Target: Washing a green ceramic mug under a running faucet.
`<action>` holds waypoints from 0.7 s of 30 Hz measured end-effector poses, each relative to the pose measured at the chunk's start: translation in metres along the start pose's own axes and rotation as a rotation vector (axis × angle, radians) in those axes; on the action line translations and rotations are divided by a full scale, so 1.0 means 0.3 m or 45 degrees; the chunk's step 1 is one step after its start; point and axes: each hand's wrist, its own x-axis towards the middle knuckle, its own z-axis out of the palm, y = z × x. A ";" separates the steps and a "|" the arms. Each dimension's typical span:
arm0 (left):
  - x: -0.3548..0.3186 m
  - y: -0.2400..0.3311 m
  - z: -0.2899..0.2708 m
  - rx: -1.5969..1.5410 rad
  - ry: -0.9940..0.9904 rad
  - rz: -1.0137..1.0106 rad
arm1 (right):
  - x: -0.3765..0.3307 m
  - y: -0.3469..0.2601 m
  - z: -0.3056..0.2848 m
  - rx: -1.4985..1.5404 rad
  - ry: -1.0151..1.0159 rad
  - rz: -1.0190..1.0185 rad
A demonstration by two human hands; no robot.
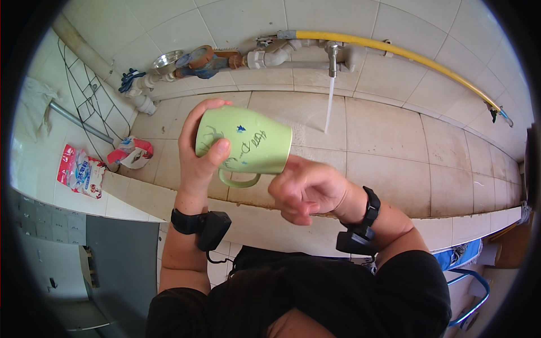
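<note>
Left grip [193, 160] holds mug [248, 141] sideways — right grip [309, 187] curled.

The short-sleeved top [315, 287] and boxy wristbands [214, 231] are black.

The wall [332, 19] at 12 o'clock is brightly lit; 8 o'clock is dim. Fisheye distortion bends tile lines [346, 174]; vignetting blackens corners.

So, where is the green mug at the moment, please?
Left of centre in the head view, the green mug is held sideways by the left hand, left of the running tap.
</note>
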 end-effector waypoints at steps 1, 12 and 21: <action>-0.003 -0.009 0.003 0.023 0.022 0.008 | 0.004 0.012 -0.008 0.002 0.003 -0.002; -0.052 -0.077 -0.059 -1.112 0.128 -1.093 | -0.105 -0.138 -0.060 -0.671 0.746 -0.395; -0.055 -0.114 -0.038 -1.670 -0.414 -0.800 | -0.116 -0.030 -0.038 -1.650 0.816 -0.436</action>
